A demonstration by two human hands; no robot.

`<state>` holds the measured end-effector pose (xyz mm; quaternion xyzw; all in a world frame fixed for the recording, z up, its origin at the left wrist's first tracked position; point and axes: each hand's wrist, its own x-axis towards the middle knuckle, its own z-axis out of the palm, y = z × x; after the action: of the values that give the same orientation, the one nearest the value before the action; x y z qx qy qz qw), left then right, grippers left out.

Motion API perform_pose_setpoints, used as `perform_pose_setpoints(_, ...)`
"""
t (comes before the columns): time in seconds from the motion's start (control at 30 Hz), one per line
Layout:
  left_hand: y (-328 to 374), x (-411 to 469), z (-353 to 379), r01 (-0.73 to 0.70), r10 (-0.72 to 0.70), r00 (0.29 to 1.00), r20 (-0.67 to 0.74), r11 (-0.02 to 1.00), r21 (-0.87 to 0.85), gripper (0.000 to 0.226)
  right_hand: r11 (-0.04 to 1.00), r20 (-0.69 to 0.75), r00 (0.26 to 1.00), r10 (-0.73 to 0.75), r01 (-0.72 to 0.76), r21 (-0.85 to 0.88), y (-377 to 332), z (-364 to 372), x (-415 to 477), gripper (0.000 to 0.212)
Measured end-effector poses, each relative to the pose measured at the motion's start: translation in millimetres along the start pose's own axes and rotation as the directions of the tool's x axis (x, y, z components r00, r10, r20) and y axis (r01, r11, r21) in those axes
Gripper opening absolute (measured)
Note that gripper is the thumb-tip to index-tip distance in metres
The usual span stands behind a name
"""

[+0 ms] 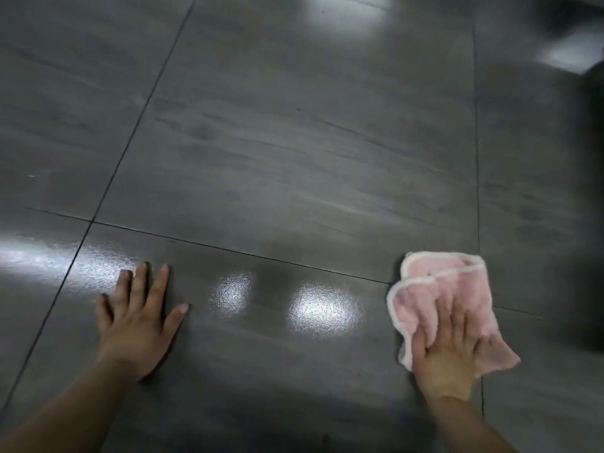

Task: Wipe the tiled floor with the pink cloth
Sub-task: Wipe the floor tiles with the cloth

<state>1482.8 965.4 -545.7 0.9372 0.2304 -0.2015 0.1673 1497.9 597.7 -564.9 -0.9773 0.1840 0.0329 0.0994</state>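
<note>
The dark grey tiled floor (294,152) fills the view, glossy with bright reflections near me. A pink cloth (434,289) with a white hem lies crumpled on the floor at the lower right, over a grout line. My right hand (447,351) presses flat on the cloth's near half, fingers spread and a little blurred. My left hand (140,318) rests flat on the bare tile at the lower left, fingers apart, holding nothing.
Thin dark grout lines (137,119) cross the floor, one running away from me on the left and one on the right. A dark blurred object (585,178) stands at the right edge.
</note>
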Motion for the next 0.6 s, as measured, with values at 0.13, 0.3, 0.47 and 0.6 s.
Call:
perform_pose_setpoints(0.13, 30, -12, 11, -0.13, 0.13, 0.991, 0.017, 0.991, -0.025, 0.102, 0.996, 0.011, 0.996, -0.09, 0.09, 0.007, -100, 32, -52, 0.08)
perform_pose_setpoints(0.3, 43, -9, 24, -0.136, 0.136, 0.991, -0.008, 0.99, -0.034, 0.109, 0.739, 0.1, 0.747, -0.657, 0.665, -0.11, -71, 38, -47, 0.065)
perform_pose_setpoints(0.47, 34, -5, 25, -0.152, 0.151, 0.988, 0.028, 0.988, 0.02, 0.107, 0.895, 0.045, 0.912, -0.407, 0.408, -0.182, -25, 1, 6, 0.047)
perform_pose_setpoints(0.6, 41, -7, 3, -0.226, 0.218, 0.968, 0.122, 0.972, 0.063, 0.077, 0.924, 0.133, 0.952, -0.276, 0.301, -0.236, -55, -24, 25, 0.04)
